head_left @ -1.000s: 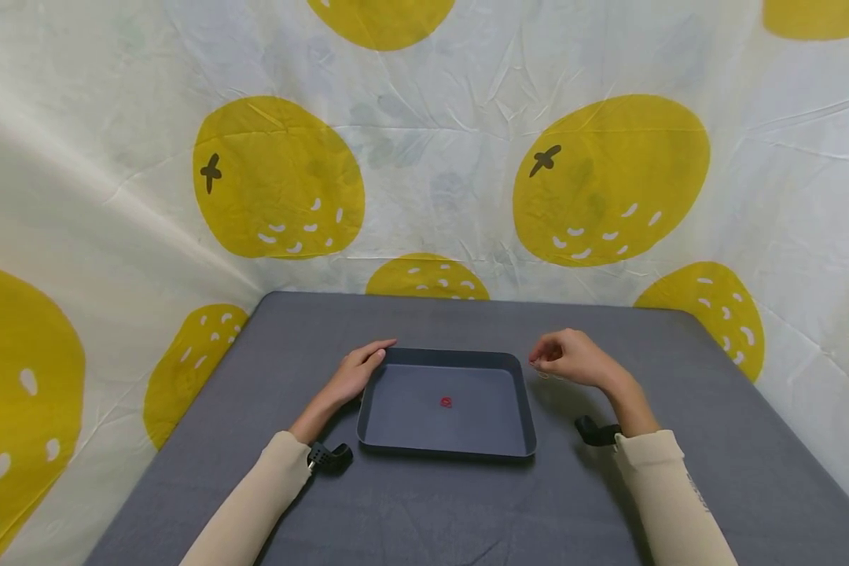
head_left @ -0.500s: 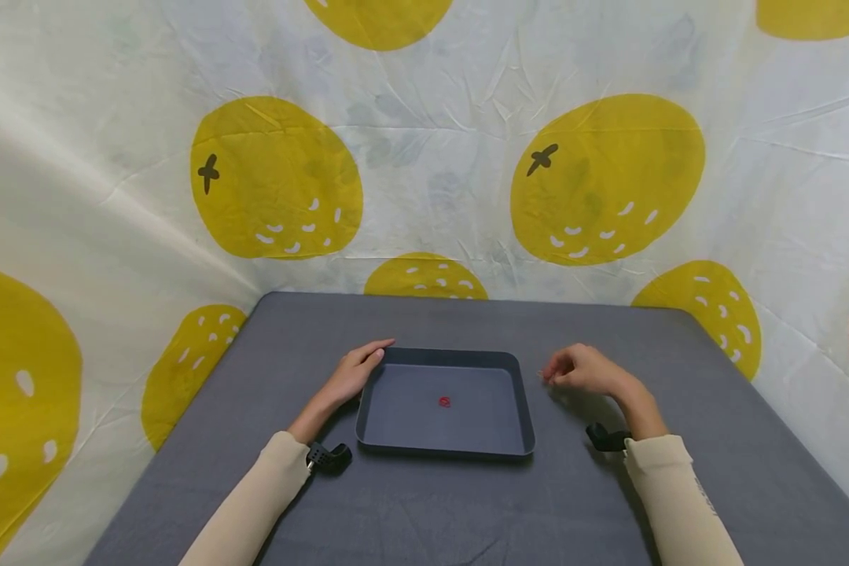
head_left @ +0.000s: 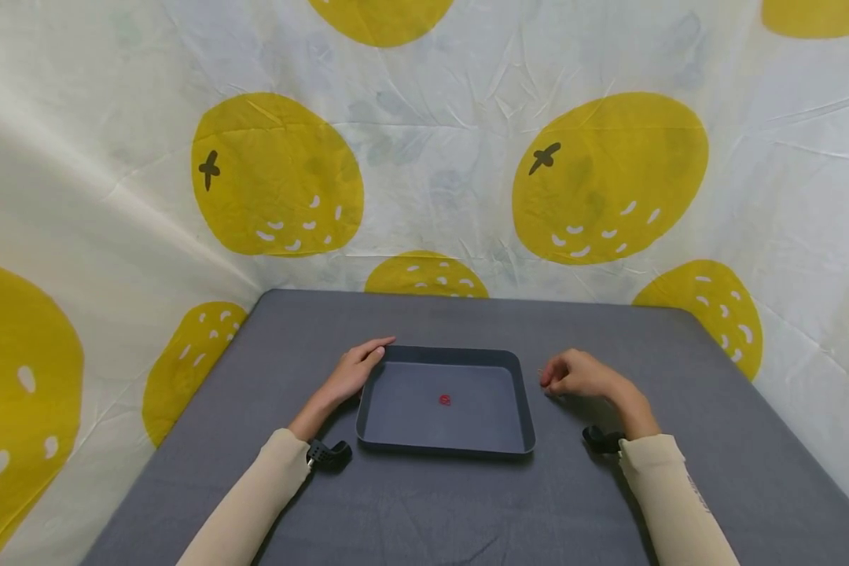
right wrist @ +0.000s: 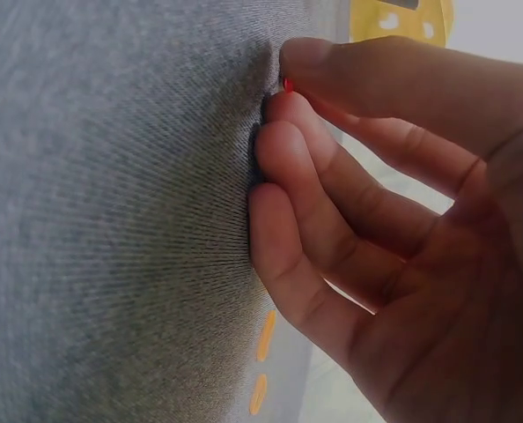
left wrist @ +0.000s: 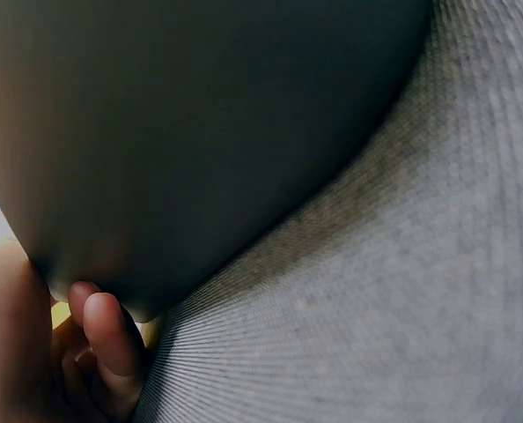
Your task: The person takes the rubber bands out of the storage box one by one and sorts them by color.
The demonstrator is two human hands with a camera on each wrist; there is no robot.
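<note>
Landmark = tray (head_left: 481, 428), on the grey table (head_left: 396, 511). Main change over the last second: right hand (head_left: 582, 373), pinching fine loops near the tray's far-right corner a second ago, now sits slightly farther right and lower. It is just beside the tray's right wall, apart from it. Fingers bent, thumb and index together on a red sliver (right wrist: 288, 85), mostly hidden, so shape can't be told. Other fingertips are down at the cloth in the right wrist view; actual contact not certain.

Left hand (head_left: 354, 373) hasn't moved: clamped on the tray's far-left corner, thumb at the rim, index finger stretched past the corner along the outside of the far wall. Tray hasn't shifted either.

Red loop (head_left: 445, 400) lies inside the tray, near the middle of its floor, no hand touching it, same spot as before.

What it means, as a judgement: the work has gone from the tray's edge to the table surface right of it; left hand probably just steadies the tray.
</note>
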